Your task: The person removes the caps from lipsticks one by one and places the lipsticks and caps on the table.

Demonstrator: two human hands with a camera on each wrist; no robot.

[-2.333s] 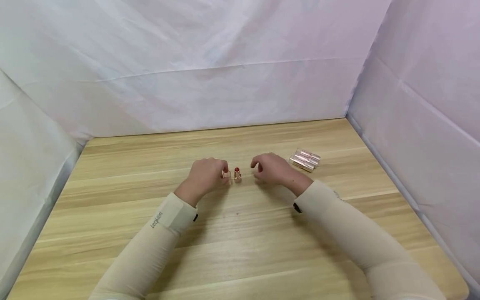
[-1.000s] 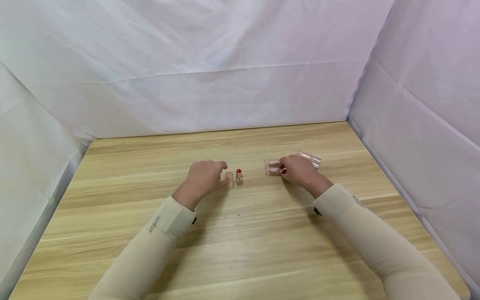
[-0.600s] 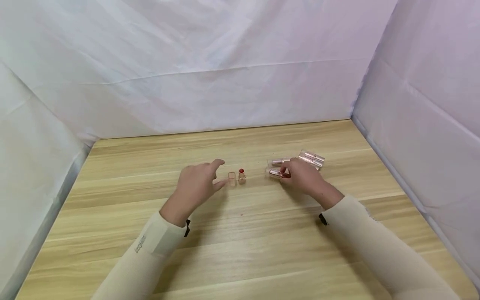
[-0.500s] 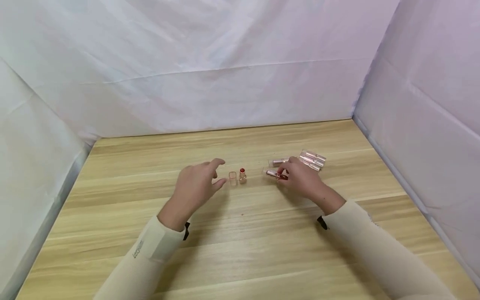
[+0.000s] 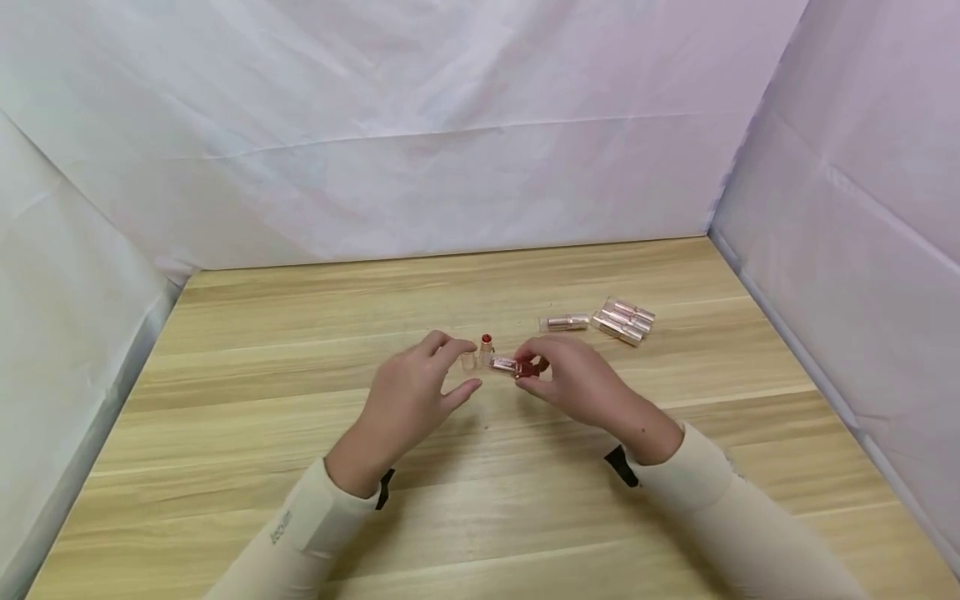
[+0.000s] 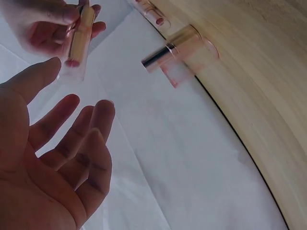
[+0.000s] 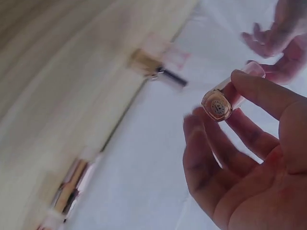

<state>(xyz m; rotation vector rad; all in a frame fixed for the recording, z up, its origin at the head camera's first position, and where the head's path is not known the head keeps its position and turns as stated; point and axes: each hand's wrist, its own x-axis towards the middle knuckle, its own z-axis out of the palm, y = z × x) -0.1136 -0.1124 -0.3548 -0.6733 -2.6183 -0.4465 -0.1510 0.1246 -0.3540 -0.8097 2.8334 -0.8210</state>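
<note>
My right hand pinches a capped lipstick between thumb and fingers, its clear cap end pointing left toward my other hand. In the right wrist view, the round label on the base of this lipstick faces the camera. My left hand holds nothing; its fingers and thumb are spread near the cap end, apart from it in the left wrist view. Between the hands, an uncapped lipstick with a red tip stands upright on the table. Beside it on the left stands a clear cap.
One capped lipstick lies on its side behind my right hand. Farther right, a group of capped lipsticks lies side by side. The wooden table ends at a white cloth backdrop.
My right hand has taken one lipstick from the group on the right and brought it left, near the standing one. Another was left lying apart. My left hand has let go of the clear cap.
</note>
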